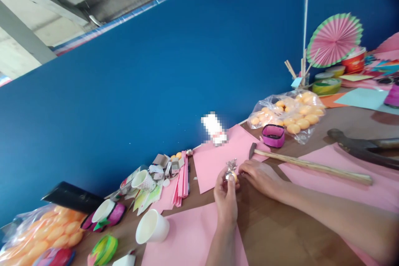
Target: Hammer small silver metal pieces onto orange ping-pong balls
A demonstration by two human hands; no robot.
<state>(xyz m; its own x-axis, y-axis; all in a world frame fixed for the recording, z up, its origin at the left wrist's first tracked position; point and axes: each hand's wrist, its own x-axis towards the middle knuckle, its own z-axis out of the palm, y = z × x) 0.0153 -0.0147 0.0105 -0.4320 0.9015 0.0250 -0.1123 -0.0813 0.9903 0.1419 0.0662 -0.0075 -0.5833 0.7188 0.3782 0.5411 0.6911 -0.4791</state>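
Orange ball (234, 178) with shiny silver trim (231, 165), pinched in left fingers (231, 181); right fingers (245, 168) bunched beside

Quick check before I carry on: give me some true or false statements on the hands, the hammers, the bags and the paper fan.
1. The left hand holds a small orange ball with silvery foil at it. True.
2. The right hand grips the wooden-handled hammer. False: that hammer lies free, beyond the right forearm.
3. The pleated paper fan is pink with a green edge. True.
4. Both plastic bags of orange balls lie to the right of the hands. False: one is to the right, the other far left.
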